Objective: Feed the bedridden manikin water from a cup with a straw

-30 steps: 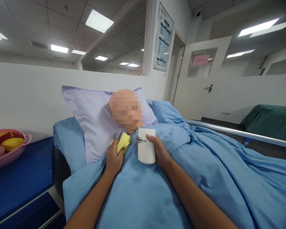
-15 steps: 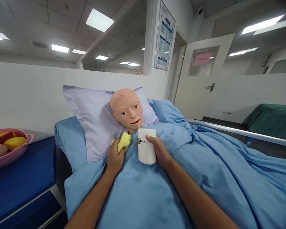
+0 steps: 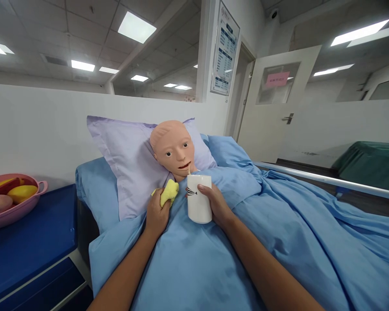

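A manikin (image 3: 173,144) lies in the bed, its head on a lilac pillow (image 3: 126,160) and its mouth slightly open. My right hand (image 3: 218,203) is wrapped round a white mug (image 3: 199,207) with a black whisker-like print, held upright below the manikin's chin. From the mug's rim a thin pale straw (image 3: 189,169) rises to the manikin's mouth; whether its tip is inside the lips I cannot tell. Bunched in my left hand (image 3: 157,214) is a yellow cloth (image 3: 169,192), beside the chin and left of the mug. A blue quilt (image 3: 194,263) covers the manikin's body under both hands.
On the left, a blue bedside cabinet (image 3: 35,246) bears a pink basket (image 3: 26,206) of fruit. A metal bed rail (image 3: 311,179) runs along the far right side. Behind the bed stand a white wall (image 3: 45,129) and an open door (image 3: 275,125).
Both hands, the mug and the cloth keep nearly the same place. The view has shifted very slightly, and a little more of the straw shows above the rim.
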`<state>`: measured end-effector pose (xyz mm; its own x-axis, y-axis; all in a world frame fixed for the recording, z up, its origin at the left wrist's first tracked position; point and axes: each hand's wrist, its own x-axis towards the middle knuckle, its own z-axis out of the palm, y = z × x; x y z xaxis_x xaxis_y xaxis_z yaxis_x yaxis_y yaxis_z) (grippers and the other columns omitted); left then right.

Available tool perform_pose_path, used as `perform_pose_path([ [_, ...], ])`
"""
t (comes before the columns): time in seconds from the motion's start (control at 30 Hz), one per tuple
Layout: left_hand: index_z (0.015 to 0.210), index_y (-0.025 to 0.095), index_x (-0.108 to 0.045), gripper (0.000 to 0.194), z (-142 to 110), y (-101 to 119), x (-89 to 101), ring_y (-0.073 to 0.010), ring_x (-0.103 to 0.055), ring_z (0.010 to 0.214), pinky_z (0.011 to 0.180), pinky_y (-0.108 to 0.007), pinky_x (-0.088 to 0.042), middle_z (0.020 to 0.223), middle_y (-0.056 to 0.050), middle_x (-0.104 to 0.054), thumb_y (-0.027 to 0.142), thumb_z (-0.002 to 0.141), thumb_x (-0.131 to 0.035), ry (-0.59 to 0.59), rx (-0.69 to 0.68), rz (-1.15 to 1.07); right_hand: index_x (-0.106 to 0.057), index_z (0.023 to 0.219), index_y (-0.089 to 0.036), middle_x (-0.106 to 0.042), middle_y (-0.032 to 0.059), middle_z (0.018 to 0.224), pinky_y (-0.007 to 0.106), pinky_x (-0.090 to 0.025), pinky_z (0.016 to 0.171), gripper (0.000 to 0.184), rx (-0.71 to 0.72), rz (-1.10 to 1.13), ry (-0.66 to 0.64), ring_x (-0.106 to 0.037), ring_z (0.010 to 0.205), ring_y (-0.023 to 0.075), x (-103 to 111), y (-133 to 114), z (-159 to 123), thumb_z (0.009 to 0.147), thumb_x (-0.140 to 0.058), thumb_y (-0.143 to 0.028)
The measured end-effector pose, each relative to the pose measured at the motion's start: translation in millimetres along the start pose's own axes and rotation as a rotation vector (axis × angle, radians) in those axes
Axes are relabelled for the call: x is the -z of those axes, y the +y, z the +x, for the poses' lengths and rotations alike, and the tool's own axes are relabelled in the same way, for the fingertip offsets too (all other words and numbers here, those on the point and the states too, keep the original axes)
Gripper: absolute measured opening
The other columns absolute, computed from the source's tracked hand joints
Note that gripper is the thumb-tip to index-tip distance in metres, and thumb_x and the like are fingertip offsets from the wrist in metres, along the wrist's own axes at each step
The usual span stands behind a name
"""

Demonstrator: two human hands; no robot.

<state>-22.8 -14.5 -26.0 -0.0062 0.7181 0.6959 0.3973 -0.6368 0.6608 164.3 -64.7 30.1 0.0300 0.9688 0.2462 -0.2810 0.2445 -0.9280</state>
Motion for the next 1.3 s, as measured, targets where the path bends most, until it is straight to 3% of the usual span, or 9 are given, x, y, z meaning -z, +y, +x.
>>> perform_pose_path([
  [1.3, 0.107, 0.020, -0.063, 0.024, -0.2, -0.2, -0.1, -0.0231, -0.066, 0.091, 0.084, -0.038, -0.054, 0.101, -0.007, -0.072, 0.024, 0.085, -0.053, 0.002, -0.001, 0.008, -0.065, 0.101, -0.020, -0.075, 0.0066, 0.082, 0.032, -0.054, 0.057, 0.043, 0.012, 0.018, -0.006, -0.069, 0.065, 0.0229, -1.3, -0.1, 0.6, 0.074, -0.077, -0.050],
])
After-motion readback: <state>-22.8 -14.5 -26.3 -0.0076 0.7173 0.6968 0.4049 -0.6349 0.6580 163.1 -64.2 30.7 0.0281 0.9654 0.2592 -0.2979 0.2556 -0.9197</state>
